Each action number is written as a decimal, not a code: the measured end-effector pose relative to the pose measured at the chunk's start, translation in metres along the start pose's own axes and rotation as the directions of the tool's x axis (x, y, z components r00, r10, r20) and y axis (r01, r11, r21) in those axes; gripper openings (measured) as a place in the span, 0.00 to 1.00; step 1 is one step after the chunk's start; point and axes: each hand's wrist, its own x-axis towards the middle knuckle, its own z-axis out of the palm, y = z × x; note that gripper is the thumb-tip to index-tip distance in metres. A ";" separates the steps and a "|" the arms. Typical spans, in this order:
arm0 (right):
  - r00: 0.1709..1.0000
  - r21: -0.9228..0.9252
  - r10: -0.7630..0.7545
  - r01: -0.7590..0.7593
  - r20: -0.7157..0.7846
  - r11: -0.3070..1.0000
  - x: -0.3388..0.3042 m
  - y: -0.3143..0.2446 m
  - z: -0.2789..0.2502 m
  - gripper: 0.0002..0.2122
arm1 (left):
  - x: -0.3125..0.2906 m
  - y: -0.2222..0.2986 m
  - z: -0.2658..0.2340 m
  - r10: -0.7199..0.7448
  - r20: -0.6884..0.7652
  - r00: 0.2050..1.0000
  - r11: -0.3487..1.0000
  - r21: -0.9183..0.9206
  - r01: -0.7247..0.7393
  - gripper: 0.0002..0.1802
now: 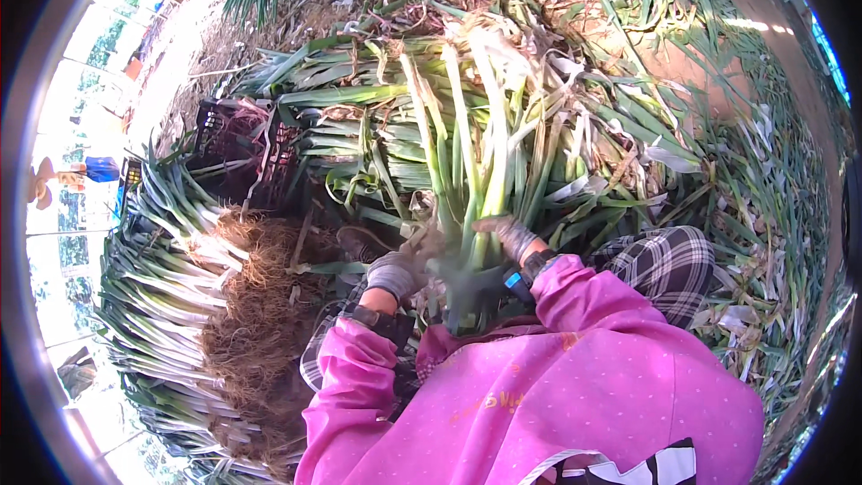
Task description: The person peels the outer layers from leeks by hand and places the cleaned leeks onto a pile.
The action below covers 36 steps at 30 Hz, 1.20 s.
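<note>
A loose bunch of leeks (467, 162) stands between my two gloved hands, its pale stalks pointing away from me and its green leaves reaching down toward my lap. My right hand (514, 238) is closed on the stalks at the right side, with its fingers lying across them. Against the left side of the bunch is my left hand (400, 271); motion smears its fingertips, so its grip is unclear. The leaf ends near my lap are blurred and partly hidden.
Rooted leeks (193, 305) lie stacked at my left, roots toward me. Beyond them stands a dark plastic crate (247, 148). A broad pile of leeks (377, 139) lies ahead. Stripped leaves (772, 242) cover the ground at right. Far left, a person (76, 175) is partly visible.
</note>
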 end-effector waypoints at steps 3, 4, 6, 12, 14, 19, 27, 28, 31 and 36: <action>0.964 0.183 0.254 -0.264 0.073 0.947 0.018 0.027 0.022 0.09 | 0.021 -0.020 0.020 -0.092 -0.082 0.992 0.992 -0.090 0.085 0.34; 0.889 0.324 0.411 -0.456 0.202 0.829 0.025 0.039 0.037 0.09 | 0.020 -0.030 0.028 -0.205 -0.118 0.972 0.967 -0.178 0.182 0.34; 0.828 0.391 0.478 -0.560 0.293 0.731 0.024 0.040 0.057 0.09 | 0.000 -0.015 -0.009 -0.239 -0.090 0.967 0.943 -0.260 0.209 0.35; 0.962 0.172 0.252 -0.232 -0.106 0.957 0.054 0.088 0.060 0.08 | -0.001 -0.005 -0.036 -0.235 -0.236 0.943 0.949 -0.266 0.170 0.36; 0.986 0.206 0.125 -0.100 -0.112 0.973 0.045 0.081 0.054 0.09 | -0.005 -0.007 -0.029 -0.252 -0.210 0.945 0.945 -0.263 0.193 0.37; 0.945 0.260 0.232 -0.171 -0.228 0.950 0.046 0.055 0.032 0.09 | -0.005 0.000 0.010 -0.129 -0.051 0.990 0.963 -0.245 0.113 0.43; 0.941 0.218 0.251 -0.202 -0.228 0.955 0.082 0.088 0.020 0.06 | 0.012 -0.005 0.011 -0.038 -0.148 0.988 0.981 -0.192 0.009 0.42; 0.935 0.198 0.271 -0.228 -0.227 0.953 0.082 0.086 0.022 0.06 | 0.016 -0.010 0.007 -0.033 -0.132 0.991 0.979 -0.203 0.006 0.41; 0.959 0.252 0.246 -0.205 -0.143 0.946 0.085 0.086 0.018 0.10 | 0.025 -0.014 -0.021 -0.015 -0.048 0.999 0.976 -0.217 0.004 0.34; 0.922 0.195 0.369 -0.344 -0.112 0.918 0.095 0.092 0.012 0.09 | 0.033 -0.024 -0.014 0.151 0.104 0.983 0.985 -0.102 -0.140 0.25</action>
